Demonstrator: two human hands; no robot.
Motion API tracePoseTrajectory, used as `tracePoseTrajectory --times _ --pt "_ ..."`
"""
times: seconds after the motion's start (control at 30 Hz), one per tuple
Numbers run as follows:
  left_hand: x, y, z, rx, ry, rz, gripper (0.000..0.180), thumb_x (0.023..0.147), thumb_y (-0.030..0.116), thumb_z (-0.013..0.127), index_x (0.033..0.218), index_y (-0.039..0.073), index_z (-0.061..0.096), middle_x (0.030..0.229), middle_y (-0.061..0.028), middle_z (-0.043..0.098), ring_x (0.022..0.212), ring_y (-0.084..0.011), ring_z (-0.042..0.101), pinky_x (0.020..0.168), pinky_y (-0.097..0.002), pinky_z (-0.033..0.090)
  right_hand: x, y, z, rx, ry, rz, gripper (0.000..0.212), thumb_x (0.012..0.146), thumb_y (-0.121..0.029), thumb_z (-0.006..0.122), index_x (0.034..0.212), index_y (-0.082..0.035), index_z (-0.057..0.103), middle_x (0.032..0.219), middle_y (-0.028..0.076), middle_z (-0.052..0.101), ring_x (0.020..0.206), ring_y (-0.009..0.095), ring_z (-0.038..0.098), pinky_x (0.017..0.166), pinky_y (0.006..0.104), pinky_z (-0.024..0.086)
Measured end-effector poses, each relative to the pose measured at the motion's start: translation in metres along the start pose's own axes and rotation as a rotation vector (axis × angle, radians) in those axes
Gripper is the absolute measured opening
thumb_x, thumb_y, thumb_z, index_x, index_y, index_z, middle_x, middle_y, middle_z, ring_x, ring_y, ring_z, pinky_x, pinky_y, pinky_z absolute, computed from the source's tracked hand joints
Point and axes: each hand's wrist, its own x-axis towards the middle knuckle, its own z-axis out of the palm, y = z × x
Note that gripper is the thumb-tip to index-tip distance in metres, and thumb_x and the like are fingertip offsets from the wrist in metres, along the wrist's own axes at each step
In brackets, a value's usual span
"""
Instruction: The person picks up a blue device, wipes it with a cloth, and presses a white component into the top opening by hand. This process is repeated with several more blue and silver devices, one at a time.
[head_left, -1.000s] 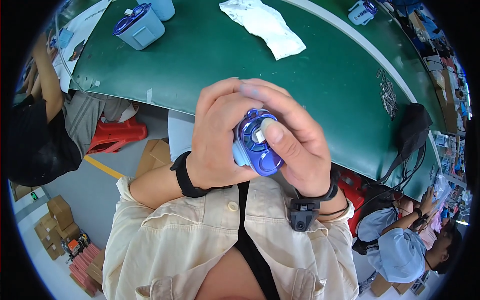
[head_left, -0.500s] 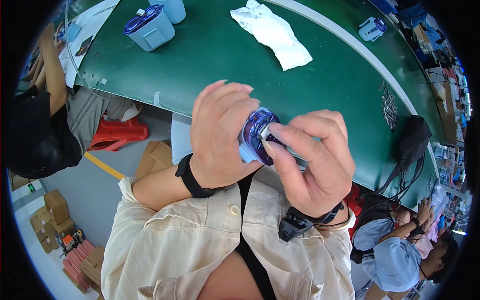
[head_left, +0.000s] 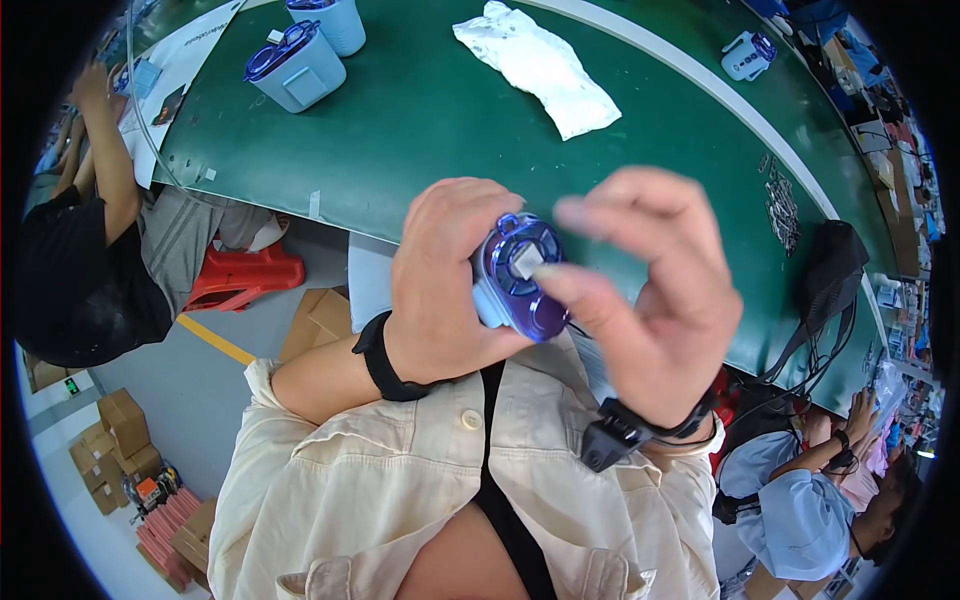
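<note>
A light-blue plastic container [head_left: 488, 303] with a translucent purple-blue lid [head_left: 540, 312] is gripped in my left hand [head_left: 445, 270], its lid facing up. On the lid's round middle part sits a small whitish square piece [head_left: 526, 262]. Just to the right hovers my right hand [head_left: 665, 290], its thumb and fingers apart and partly blurred, holding nothing that I can see. The thumb tip is close to the square piece; whether it touches cannot be told. My left fingers hide much of the container's body.
Two similar containers, one nearer [head_left: 300, 75] and one behind [head_left: 340, 25], stand at the table's far left. A crumpled white bag [head_left: 540, 68], another blue container [head_left: 748, 57], small metal parts [head_left: 782, 215] and a black bag [head_left: 832, 260] lie farther out. Co-workers sit on both sides.
My right thumb and fingers have let go of the small whitish piece and spread apart, the hand moving right. The piece now lies flat on the lid, which has tilted more toward view.
</note>
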Motion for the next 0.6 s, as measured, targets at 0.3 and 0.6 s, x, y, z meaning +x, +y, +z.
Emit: tracePoseTrajectory --times 0.3,0.6 --pt "0.002 0.008 -0.002 -0.122 -0.042 -0.007 0.068 0.060 0.019 0.087 0.116 0.005 0.050 0.107 -0.0156 0.059 0.094 -0.0356 0.060 0.084 -0.0454 0.047 0.000 0.020 0.028 0.665 -0.208 0.262 0.044 0.088 -0.020 0.066 0.125 0.001 0.058 0.130 0.016 0.054 0.119 0.024 0.052 0.103 0.0347 0.038" --pt "-0.003 0.009 -0.001 -0.104 -0.095 -0.032 0.067 0.060 0.018 0.086 0.115 0.006 0.051 0.108 -0.0151 0.058 0.095 -0.0362 0.060 0.084 -0.0443 0.047 -0.002 0.036 0.021 0.874 -0.342 0.291 0.049 0.089 -0.019 0.064 0.132 0.002 0.052 0.134 0.016 0.051 0.121 0.024 0.051 0.104 0.0347 0.038"
